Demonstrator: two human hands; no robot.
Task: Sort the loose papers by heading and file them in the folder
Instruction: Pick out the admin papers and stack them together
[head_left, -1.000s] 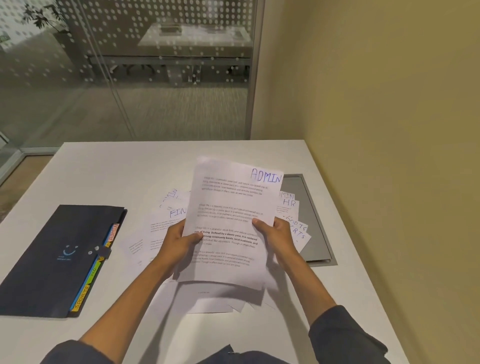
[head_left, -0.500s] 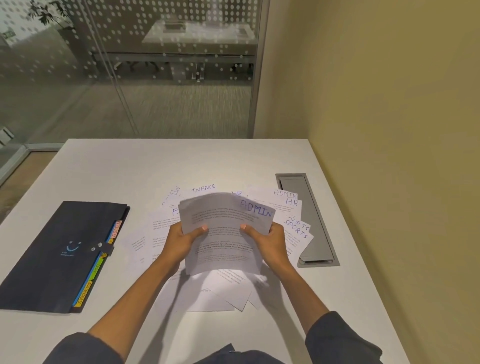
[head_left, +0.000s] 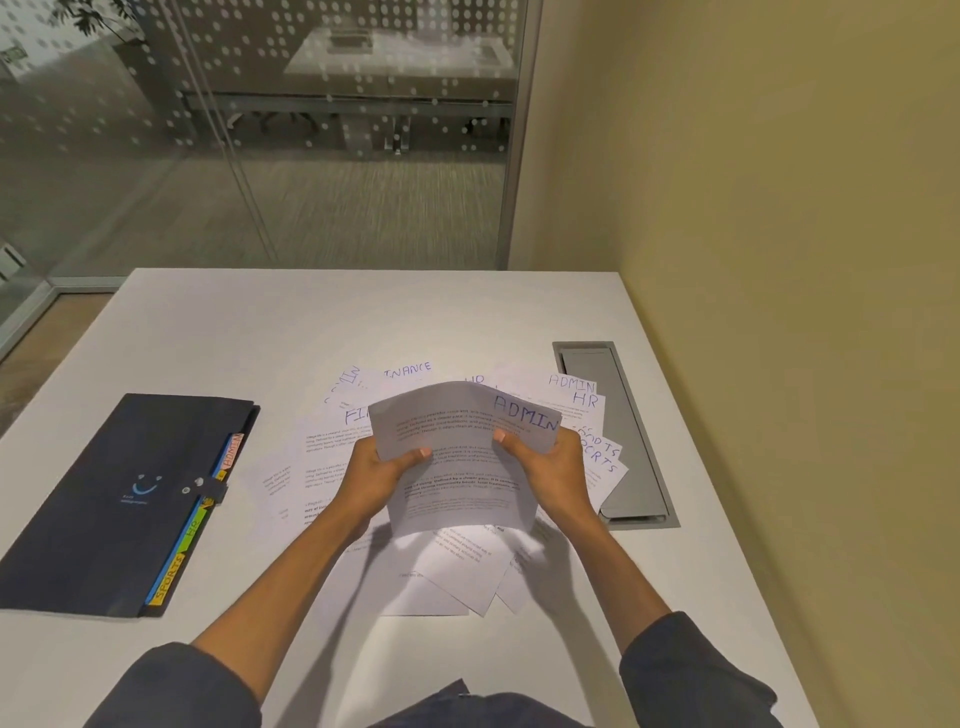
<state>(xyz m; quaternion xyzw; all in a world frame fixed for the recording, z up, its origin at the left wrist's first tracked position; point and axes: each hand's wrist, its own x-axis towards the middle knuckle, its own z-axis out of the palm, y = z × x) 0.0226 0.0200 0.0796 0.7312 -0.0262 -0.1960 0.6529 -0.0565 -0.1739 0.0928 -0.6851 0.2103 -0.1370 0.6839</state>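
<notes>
A sheet headed ADMIN (head_left: 462, 457) is held above the table, its top bowed away from me. My left hand (head_left: 382, 475) grips its left edge, thumb on the front; my right hand (head_left: 550, 470) grips its right edge the same way. Beneath it, loose papers (head_left: 436, 571) lie fanned on the white table, with headings FINANCE, HR, ADMIN and SPORTS showing. The dark folder (head_left: 119, 499) lies shut at the left, its snap strap fastened and coloured tabs marked ADMIN, HR and SPORTS sticking out on its right side.
A grey metal cable hatch (head_left: 631, 441) is set into the table (head_left: 260, 332) at the right, partly under the papers. A yellow wall runs along the table's right edge. A glass partition stands behind the far edge.
The ADMIN sheet has come down from upright toward the pile and its top now curls forward. Both hands moved lower with it, uncovering the headings behind.
</notes>
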